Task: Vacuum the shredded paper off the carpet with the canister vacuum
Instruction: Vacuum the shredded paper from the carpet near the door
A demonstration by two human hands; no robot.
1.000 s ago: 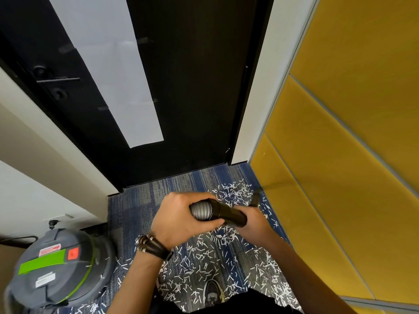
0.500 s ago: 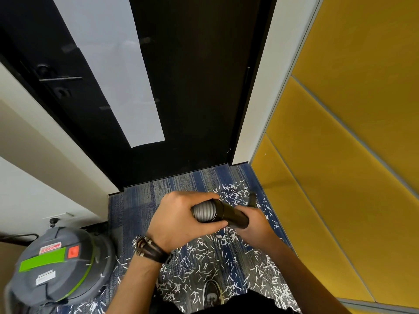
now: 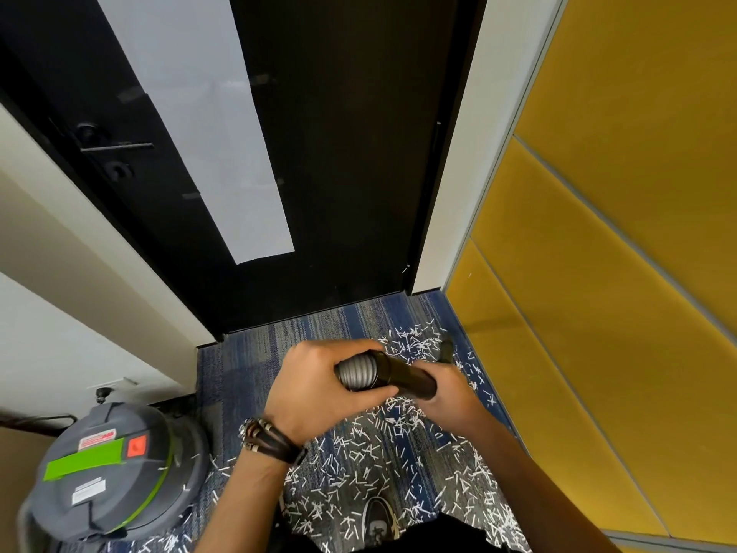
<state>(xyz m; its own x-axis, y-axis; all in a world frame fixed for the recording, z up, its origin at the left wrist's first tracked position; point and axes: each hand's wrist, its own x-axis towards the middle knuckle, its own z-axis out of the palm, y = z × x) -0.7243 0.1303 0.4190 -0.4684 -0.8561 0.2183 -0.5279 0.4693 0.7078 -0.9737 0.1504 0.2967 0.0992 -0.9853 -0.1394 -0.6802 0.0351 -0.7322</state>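
Canister vacuum (image 3: 111, 472), labels (image 3: 97, 434) illegible, left hand (image 3: 315, 389) and right hand (image 3: 450, 397) gripping hose (image 3: 357, 371)

Carpet (image 3: 247, 365): shown striped in blue and grey | shredded paper (image 3: 414, 343): white | canister vacuum (image 3: 107, 472): grey, banded green, orange-red button | hose (image 3: 357, 371): grey | wand (image 3: 410, 379): black | door (image 3: 351, 153): black, pale panel | wall panels (image 3: 618, 293): mustard yellow

The grey ribbed hose (image 3: 357, 373) disappears inside the left grip (image 3: 319, 387), so its onward path cannot be seen. The right grip (image 3: 452, 399) hides its fingers beneath the black plastic wand tube (image 3: 402, 379), and it covers the tube's far length, leaving only a dark nozzle tip (image 3: 446, 350) showing. The grey-and-green canister vacuum (image 3: 111, 472) is cut off by the left and bottom edges, and its white label print (image 3: 88, 490) is too small to read. A dark sneaker (image 3: 379, 522) is half hidden under black clothing.
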